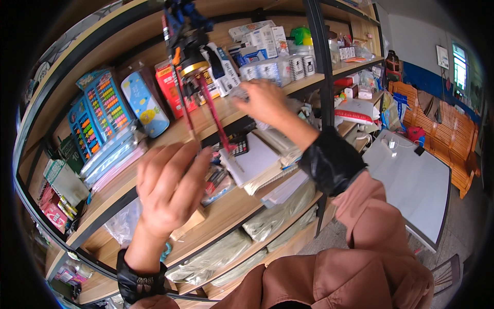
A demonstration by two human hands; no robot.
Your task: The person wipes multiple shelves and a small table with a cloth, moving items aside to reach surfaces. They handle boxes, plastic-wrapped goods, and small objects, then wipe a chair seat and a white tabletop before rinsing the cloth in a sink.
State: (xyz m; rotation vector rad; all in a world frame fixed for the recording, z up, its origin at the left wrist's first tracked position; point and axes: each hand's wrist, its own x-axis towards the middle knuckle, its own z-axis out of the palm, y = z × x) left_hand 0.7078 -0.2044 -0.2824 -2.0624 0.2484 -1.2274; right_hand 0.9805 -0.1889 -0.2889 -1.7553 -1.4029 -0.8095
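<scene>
My left hand is raised before the shelves, its fingers bent around the lower end of a thin dark red pole; whether they grip it I cannot tell. My right hand reaches to the upper shelf's front edge, with crumpled clear plastic at its fingertips. Between the hands, another red pole slants down from a black fitting with a gold-coloured ring. Blue and black parts hang above it. Boxes of pens stand behind. A black calculator lies by a stack of papers below.
Blue bead-counting frames, a blue pencil case and a red box stand on the left shelf. A black metal upright rises beside my right forearm. A white-topped table and a wooden bench are at the right.
</scene>
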